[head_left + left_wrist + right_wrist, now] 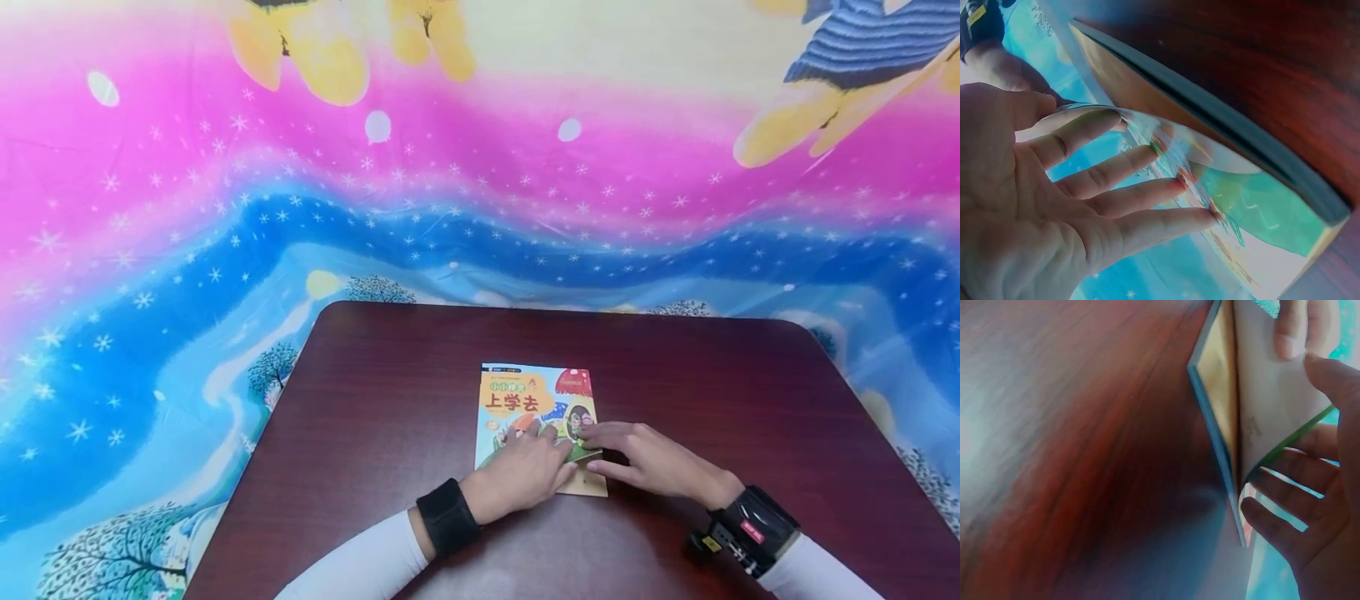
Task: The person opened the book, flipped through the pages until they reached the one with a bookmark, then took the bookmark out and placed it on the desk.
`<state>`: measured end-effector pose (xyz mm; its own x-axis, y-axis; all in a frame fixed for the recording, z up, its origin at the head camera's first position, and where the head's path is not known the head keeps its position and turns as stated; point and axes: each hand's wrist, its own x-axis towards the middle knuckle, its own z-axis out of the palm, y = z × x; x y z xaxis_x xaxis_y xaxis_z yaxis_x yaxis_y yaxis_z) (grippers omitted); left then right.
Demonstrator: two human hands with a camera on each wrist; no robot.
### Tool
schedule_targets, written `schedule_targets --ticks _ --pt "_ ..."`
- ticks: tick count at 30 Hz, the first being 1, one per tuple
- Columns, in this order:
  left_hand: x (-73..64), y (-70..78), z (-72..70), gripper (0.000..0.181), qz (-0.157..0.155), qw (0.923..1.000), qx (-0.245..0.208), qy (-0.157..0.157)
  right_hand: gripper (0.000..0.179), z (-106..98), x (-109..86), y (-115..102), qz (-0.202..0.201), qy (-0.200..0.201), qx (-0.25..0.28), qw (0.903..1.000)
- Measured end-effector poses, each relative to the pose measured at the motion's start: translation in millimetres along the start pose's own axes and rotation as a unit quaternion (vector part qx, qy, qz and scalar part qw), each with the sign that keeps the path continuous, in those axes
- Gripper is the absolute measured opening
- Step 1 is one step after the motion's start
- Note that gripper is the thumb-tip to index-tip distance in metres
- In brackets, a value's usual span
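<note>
You are starting to open the picture book (534,408): your left hand (525,471) lies flat on it, your right hand (645,458) pinches the cover's near-right corner. Next, lift it leftward.

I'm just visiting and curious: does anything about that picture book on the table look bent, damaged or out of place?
Only the book's near right corner: the cover is curled up off the pages, between the left hand and right hand. No tear or crease shows. The book lies roughly square on the dark table.
</note>
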<state>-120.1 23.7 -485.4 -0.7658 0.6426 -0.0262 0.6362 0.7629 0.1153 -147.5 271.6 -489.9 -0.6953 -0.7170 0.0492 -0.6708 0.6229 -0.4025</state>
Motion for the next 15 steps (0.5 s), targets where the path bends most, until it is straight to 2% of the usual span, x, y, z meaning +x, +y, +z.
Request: schedule_targets --ticks 5,8,12,15 --pt "-1.1 -3.1 -0.3 0.033 0.004 0.9997 -0.016 0.02 0.049 1.9 -6.6 2.6 0.022 0.034 -0.023 0.9989" --pt "-1.6 -5.9 1.1 0.032 0.007 0.999 -0.03 0.033 0.053 0.9 -10.5 4.6 0.043 0.068 -0.043 0.9958" --pt "-2.9 -10.7 3.2 0.035 0.006 0.9968 -0.06 0.053 0.038 -3.2 -14.6 6.3 0.078 0.124 -0.085 0.9856" --pt "-3.8 -14.5 1.9 0.047 -0.004 0.9935 -0.097 0.058 0.024 -5.8 -16.9 6.1 0.099 0.126 -0.092 0.9828"
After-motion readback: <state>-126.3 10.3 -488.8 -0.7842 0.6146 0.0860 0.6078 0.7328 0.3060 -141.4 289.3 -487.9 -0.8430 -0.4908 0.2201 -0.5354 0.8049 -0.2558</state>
